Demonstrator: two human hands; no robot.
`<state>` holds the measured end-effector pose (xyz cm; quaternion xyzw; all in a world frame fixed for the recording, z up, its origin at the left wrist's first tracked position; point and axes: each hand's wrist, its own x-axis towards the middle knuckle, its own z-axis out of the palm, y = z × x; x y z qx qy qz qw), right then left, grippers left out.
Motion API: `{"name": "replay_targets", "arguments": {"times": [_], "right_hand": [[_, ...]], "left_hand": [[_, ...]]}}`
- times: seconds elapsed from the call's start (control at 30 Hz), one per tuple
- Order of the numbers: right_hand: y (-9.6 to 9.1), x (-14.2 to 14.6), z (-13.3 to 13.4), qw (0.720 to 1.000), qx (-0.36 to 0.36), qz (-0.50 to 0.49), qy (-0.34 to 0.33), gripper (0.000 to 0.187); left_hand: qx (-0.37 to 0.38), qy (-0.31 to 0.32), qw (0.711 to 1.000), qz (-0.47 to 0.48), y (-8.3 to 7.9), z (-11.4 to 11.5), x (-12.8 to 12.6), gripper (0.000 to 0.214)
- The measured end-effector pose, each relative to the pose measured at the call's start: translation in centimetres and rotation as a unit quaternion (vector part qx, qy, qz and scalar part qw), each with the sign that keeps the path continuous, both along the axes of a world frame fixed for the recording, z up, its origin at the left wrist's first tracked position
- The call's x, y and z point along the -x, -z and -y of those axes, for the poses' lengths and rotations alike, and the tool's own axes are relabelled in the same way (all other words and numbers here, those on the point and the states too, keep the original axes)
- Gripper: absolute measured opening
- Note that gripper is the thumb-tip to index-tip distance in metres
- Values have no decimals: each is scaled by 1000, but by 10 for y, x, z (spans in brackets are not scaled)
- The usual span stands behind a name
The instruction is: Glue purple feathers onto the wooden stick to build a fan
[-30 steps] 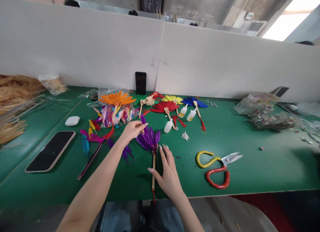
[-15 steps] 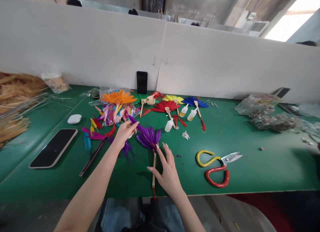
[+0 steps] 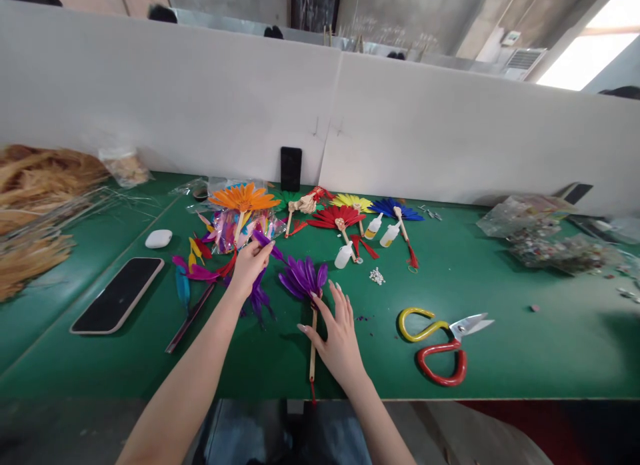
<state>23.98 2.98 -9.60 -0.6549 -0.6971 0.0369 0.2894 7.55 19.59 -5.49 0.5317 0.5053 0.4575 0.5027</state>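
On the green bench (image 3: 500, 358) a purple feather fan (image 3: 303, 278) lies flat, feathers pointing away from the person and its wooden stick (image 3: 313, 358) running back toward the near edge. The right hand (image 3: 341, 338) rests palm-down just right of the stick. Its fingers (image 3: 334, 298) are spread and not gripping, with the forefinger tip touching the spot where feathers meet stick and the thumb reaching toward the stick lower down.

The left hand (image 3: 249, 268) is to the left of the fan and apart from it. Its fingertips are pressed together, pinching the lower end of a single purple feather (image 3: 265, 241) that slants up and away over the bench. Under and beside this hand lie loose feathers (image 3: 200, 271) - purple, magenta, red, yellow and teal.

Farther back lie finished fans, an orange fan (image 3: 243, 198) and a red fan (image 3: 336, 216) among them, with a small white bottle (image 3: 344, 255) and white beads (image 3: 376, 275) nearby. Scissors (image 3: 440, 338) with red and yellow handles lie well right of the right hand - a phone (image 3: 117, 303) lies face-up at far left.
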Motion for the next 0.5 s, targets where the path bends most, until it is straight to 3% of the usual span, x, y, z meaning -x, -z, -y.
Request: {"name": "replay_targets", "arguments": {"times": [0.5], "right_hand": [[2, 0, 1, 1000, -2, 19, 3, 52]], "left_hand": [[-17, -5, 1000, -17, 0, 3, -4, 26]]}}
